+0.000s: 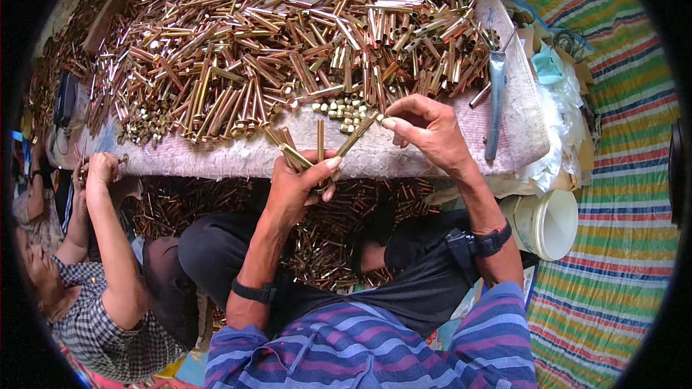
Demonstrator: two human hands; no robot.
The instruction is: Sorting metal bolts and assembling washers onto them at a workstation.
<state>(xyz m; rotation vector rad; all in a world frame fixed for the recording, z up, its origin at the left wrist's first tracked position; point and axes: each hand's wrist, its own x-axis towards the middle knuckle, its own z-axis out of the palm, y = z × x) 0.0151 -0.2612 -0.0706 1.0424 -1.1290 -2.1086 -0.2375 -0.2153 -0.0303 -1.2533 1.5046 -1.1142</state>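
My left hand (290, 193) is closed around several brass-coloured metal tubes (321, 138), which fan out above the fingers at the table's near edge. One of them leans up and right. At its upper end, my right hand (432, 130) pinches a small brass-coloured nut (380, 119) between thumb and forefinger. Whether the nut is on the tube or only touching it, I cannot tell. Just left of those fingertips lies a cluster of similar small nuts (339, 109). Beyond both hands, a big heap of loose metal tubes (295, 36) covers most of the padded table (508, 119).
A blue-handled tool (495, 101) lies at the table's right. Plastic bags (551, 126) and a white bucket (555, 225) stand beyond that end. More metal pieces (317, 252) cover the floor by my legs. At left, another person (119, 281) works at the table.
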